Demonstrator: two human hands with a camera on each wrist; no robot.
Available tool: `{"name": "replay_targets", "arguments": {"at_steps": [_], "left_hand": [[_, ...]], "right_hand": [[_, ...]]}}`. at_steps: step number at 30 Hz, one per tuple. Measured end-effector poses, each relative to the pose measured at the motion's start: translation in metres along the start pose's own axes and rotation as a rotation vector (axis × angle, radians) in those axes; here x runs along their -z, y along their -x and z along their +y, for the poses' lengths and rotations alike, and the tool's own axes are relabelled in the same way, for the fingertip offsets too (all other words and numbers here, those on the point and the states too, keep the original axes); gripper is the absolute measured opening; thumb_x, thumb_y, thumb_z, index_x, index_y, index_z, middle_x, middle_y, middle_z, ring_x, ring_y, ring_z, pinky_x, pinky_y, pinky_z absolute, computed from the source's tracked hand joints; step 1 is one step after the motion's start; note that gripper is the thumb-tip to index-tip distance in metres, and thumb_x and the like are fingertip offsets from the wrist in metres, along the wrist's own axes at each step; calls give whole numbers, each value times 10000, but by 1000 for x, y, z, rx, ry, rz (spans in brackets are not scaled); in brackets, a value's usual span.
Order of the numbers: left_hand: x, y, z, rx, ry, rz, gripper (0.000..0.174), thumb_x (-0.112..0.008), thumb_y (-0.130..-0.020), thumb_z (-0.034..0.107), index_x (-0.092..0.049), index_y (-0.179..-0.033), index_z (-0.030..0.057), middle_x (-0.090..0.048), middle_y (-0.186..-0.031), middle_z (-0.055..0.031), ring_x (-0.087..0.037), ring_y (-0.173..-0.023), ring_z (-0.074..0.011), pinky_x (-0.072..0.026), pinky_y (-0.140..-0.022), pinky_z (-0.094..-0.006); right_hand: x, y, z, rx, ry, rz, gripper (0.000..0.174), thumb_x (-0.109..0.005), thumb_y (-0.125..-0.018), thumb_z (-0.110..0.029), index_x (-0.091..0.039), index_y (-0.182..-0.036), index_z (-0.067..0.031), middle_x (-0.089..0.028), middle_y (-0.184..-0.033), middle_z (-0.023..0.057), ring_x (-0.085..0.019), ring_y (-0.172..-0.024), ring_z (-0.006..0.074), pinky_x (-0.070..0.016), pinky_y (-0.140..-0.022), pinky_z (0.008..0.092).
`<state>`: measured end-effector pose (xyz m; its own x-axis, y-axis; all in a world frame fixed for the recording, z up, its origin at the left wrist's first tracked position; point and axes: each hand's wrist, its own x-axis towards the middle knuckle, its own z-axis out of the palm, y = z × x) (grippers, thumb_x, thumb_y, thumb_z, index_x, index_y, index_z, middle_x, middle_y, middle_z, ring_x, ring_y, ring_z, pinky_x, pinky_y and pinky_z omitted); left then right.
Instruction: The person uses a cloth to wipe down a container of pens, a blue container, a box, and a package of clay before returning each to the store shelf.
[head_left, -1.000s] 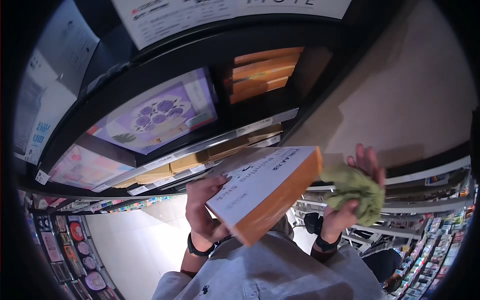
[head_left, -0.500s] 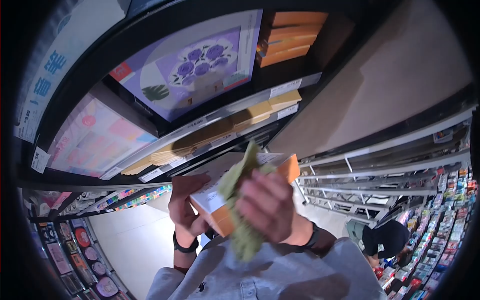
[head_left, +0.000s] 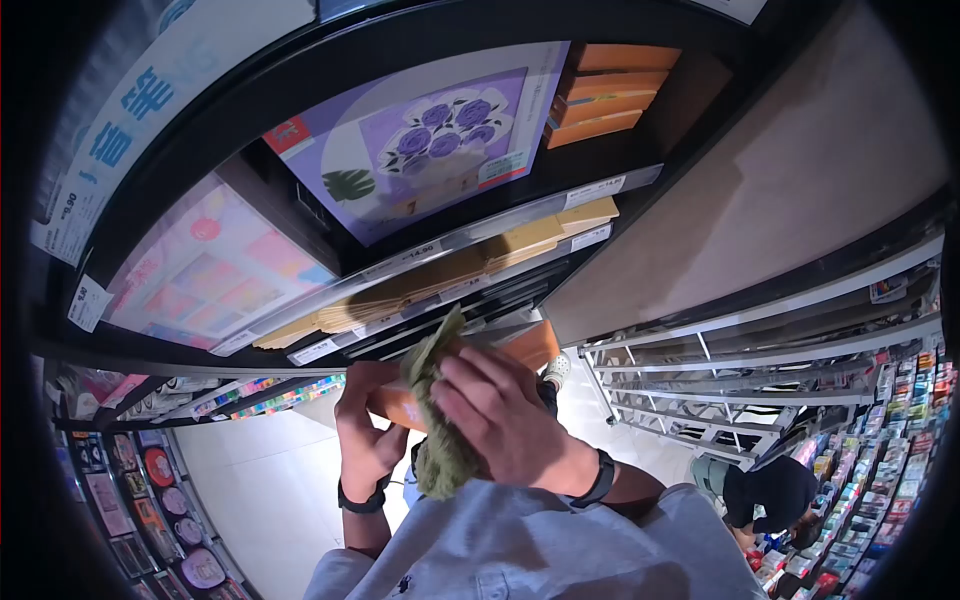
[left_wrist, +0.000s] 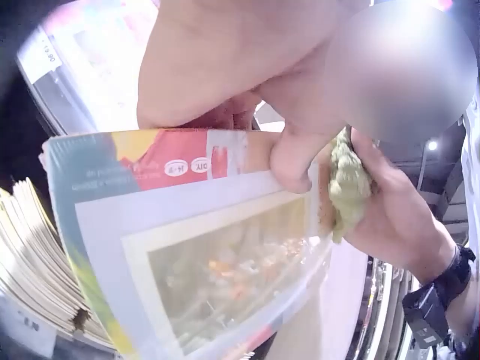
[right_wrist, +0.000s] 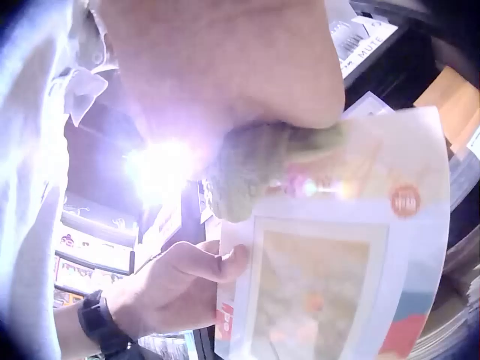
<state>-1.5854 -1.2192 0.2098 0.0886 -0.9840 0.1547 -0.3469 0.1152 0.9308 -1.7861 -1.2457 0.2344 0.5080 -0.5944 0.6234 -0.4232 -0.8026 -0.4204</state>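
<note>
Standing at the shelves [head_left: 470,255], the person grips a flat orange-edged box [head_left: 528,347] in the left hand [head_left: 362,440], with the fingers curled round its edge. The right hand [head_left: 505,420] clutches a bunched green cloth [head_left: 440,465], pressed against the box's face just above the chest.

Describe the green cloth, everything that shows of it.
The green cloth is an olive-green rag, soft and fuzzy-looking, crumpled into a bunch. The right hand grips it and holds it against the box, which the left hand holds up in front of the shelves. One corner pokes up above the fingers, and a longer fold hangs below the hand, near the grey shirt.
</note>
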Motion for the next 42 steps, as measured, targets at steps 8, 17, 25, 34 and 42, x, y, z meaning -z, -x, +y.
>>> {"name": "replay_targets", "arguments": {"at_steps": [8,17,25,34,42], "left_hand": [[-33,-5,9,-99,126,132,347,-697,-654,-48,-629,-994,-36,-651,-984,-127,-616,-930,-211,-472,-807,-293],[-108,-6,27,47,493,245,305,-749,-798,119,-588,-1013,-27,-614,-1015,-104,-584,-918,-164,-461,-828,-301],[-102,-14,12,-160,179,263,301,-738,-734,71,-580,-961,-46,-639,-976,-165,-591,-902,-218,-466,-817,-326],[-78,25,-23,44,344,275,383,-768,-736,143,-623,-1042,-35,-660,-985,-150,-617,-895,-249,-488,-804,-346],[-28,18,-20,-126,107,163,338,-706,-679,38,-613,-995,-37,-686,-959,-171,-595,-904,-290,-452,-819,-383]], "right_hand": [[49,16,72,1,23,-5,675,-776,-663,-159,-503,-1252,24,-542,-1199,175,-538,-1095,332,-433,-948,471],[74,3,48,124,104,66,387,-557,-872,-158,-534,-1237,-32,-565,-1148,114,-573,-1074,255,-453,-962,415],[75,25,97,83,74,47,441,-568,-858,-131,-496,-1277,-12,-540,-1184,142,-555,-1073,301,-432,-938,472],[56,-6,46,158,-71,21,363,-573,-869,-155,-581,-1213,-40,-592,-1103,105,-588,-1021,252,-484,-915,400],[20,9,46,17,-3,-30,412,-600,-806,-143,-579,-1191,3,-576,-1094,127,-584,-954,257,-502,-844,394]]}}
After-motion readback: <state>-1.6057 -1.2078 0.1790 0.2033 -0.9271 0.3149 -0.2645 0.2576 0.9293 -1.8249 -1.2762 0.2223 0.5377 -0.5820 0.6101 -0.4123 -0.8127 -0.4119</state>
